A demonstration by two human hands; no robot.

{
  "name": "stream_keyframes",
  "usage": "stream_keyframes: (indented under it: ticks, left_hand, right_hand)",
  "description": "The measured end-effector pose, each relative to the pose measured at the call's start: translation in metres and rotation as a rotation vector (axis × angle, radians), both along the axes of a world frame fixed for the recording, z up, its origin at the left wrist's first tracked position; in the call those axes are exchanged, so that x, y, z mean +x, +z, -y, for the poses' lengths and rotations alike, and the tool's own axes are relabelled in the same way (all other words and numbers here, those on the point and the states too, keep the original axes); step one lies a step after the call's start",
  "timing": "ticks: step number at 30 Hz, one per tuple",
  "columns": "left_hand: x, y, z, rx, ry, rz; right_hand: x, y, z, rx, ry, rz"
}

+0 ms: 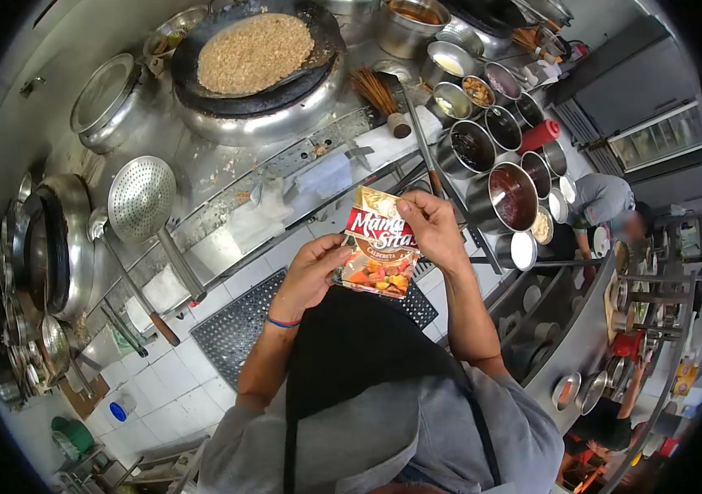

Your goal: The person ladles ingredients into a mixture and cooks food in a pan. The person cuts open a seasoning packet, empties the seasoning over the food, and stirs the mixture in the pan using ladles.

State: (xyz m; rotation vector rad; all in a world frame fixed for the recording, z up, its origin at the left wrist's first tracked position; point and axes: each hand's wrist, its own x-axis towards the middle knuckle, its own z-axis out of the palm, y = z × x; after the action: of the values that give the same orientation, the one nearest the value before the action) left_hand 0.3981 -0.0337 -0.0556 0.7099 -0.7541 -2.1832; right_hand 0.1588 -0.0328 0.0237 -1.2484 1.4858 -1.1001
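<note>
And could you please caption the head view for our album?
Hands holding a Caldereta packet, a filled wok beyond.

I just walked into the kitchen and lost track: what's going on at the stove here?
A person holds up a Caldereta packet in front of them, the left hand at one side, the right hand near its top corner. Whether it is open, I cannot tell. Beyond, a wok holds a pale brown, chunky mixture, with neither hand on it.

Gripping the "Mama Sita's Caldereta" packet (380, 247) by its edge with the left hand (433, 232), steadying its opposite side with the right (316, 267), well apart from the wok (259, 53) holding a pale, crumbly mixture (252, 56).
</note>
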Motion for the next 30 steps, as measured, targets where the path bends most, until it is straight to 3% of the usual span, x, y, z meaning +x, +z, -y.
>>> stream_keyframes:
  ticks: [12, 18, 20, 24, 28, 29, 30]
  left_hand:
    - [-0.010, -0.003, 0.044, 0.091, 0.011, 0.014]
    - [-0.046, 0.008, 0.064, -0.005, 0.054, 0.112]
    - [-0.055, -0.002, 0.074, -0.142, 0.021, 0.233]
    - [-0.092, 0.006, 0.102, -0.329, 0.039, 0.369]
    - [-0.120, 0.013, 0.118, -0.344, -0.052, 0.612]
    - [-0.119, 0.010, 0.120, -0.396, -0.105, 0.666]
    - [-0.123, 0.009, 0.119, -0.338, -0.068, 0.636]
  right_hand:
    - [-0.009, -0.010, 0.052, 0.057, 0.049, -0.049]
    - [-0.039, -0.014, 0.077, 0.093, 0.089, -0.026]
    - [-0.055, -0.018, 0.089, 0.105, 0.135, -0.021]
    - [-0.087, -0.022, 0.106, -0.277, 0.449, -0.234]
    - [-0.121, -0.043, 0.117, -0.174, 0.508, -0.039]
    - [-0.130, -0.049, 0.120, -0.017, 0.536, 0.128]
    - [-0.138, -0.054, 0.121, -0.036, 0.520, 0.080]
